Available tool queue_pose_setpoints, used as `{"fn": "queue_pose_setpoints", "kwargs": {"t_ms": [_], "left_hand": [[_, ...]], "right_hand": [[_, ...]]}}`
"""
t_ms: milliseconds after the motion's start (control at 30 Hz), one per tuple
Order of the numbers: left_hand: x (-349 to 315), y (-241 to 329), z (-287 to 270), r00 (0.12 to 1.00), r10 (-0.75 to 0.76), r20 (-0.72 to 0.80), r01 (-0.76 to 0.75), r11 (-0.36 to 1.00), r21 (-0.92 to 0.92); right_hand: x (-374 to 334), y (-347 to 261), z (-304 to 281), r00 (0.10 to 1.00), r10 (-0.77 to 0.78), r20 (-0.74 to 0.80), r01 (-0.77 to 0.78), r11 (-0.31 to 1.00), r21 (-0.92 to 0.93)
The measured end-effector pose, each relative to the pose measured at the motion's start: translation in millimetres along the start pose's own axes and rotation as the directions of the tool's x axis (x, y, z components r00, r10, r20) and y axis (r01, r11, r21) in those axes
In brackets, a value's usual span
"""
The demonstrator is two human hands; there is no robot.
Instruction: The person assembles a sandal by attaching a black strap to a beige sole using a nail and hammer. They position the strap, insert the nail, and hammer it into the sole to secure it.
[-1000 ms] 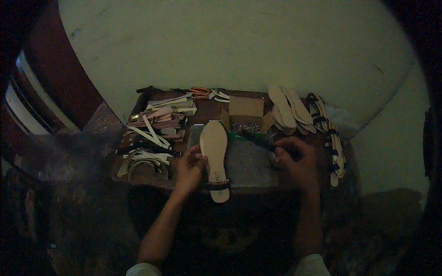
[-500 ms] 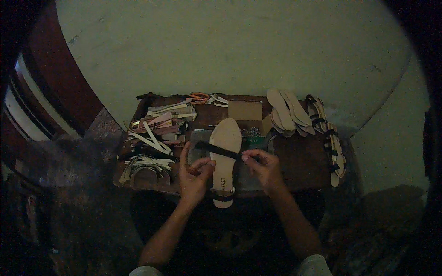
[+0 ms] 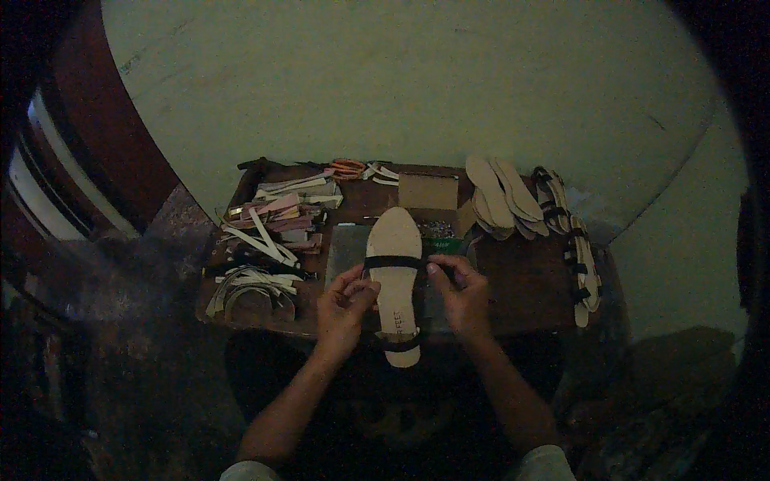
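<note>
Dim light. Pale insole (image 3: 393, 297) lies lengthwise in front of the person, toe end pointing away, its heel reaching past the near edge of the worktop (image 3: 521, 301). Black strap (image 3: 394, 261) crosses the forefoot from side to side; a second, dark heel strap (image 3: 401, 343) runs across near the heel.

Left hand (image 3: 341, 315): grip closed on the left edge of the insole, fingertips just below the near end of the black strap. Right hand (image 3: 465, 298): grip pinching the right end of the black strap between thumb and fingers, beside the insole.

Behind the insole: grey slab (image 3: 343, 250), partly covered, and open cardboard box (image 3: 429, 191) with small shiny pieces (image 3: 439, 228) in it. Left side: pile of pale and pinkish strips (image 3: 282, 215), with curled pale strips (image 3: 241, 290) nearer the person. Far edge: orange loops (image 3: 347, 168), exact kind unclear. Right side: overlapping loose insoles (image 3: 504, 196), then a row of black-strapped sandals (image 3: 589, 268) along the right edge. Plain wall (image 3: 417, 88) stands beyond
</note>
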State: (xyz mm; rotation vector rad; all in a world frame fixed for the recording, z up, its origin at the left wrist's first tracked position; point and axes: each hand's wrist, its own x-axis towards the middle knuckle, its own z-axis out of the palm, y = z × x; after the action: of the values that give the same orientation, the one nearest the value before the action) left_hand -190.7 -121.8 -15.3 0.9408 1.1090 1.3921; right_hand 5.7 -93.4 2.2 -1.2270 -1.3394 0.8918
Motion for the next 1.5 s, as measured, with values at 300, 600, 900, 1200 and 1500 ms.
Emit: {"fn": "queue_pose_setpoints", "kwargs": {"t_ms": [300, 600, 900, 1200, 1500], "left_hand": [[-4.4, 1.2, 4.3, 0.992, -0.125, -0.006, 0.125, 0.992, -0.015], [-2.1, -1.6, 7.3, 0.987, -0.159, 0.011, 0.160, 0.984, -0.075], [-1.6, -5.4, 3.1, 0.978, -0.189, 0.088, 0.180, 0.978, 0.106], [3.1, -5.2, 1.3, 0.991, 0.016, 0.133, -0.041, 0.981, 0.187], [-1.6, 1.5, 4.4, 0.972, -0.143, 0.185, 0.120, 0.984, 0.129]], "right_hand": [[-6.5, -3.3, 12.6, 0.997, -0.063, 0.041, 0.057, 0.991, 0.125], [-1.6, 17.1, 6.7, 0.997, -0.060, 0.039, 0.054, 0.990, 0.132], [-0.4, 3.2, -1.2, 0.992, 0.039, 0.122, -0.058, 0.985, 0.160], [1.8, 0.7, -4.7, 0.995, 0.030, 0.099, -0.045, 0.986, 0.157], [0.1, -0.2, -0.9, 0.999, -0.001, 0.041, -0.002, 0.998, 0.065]]}}
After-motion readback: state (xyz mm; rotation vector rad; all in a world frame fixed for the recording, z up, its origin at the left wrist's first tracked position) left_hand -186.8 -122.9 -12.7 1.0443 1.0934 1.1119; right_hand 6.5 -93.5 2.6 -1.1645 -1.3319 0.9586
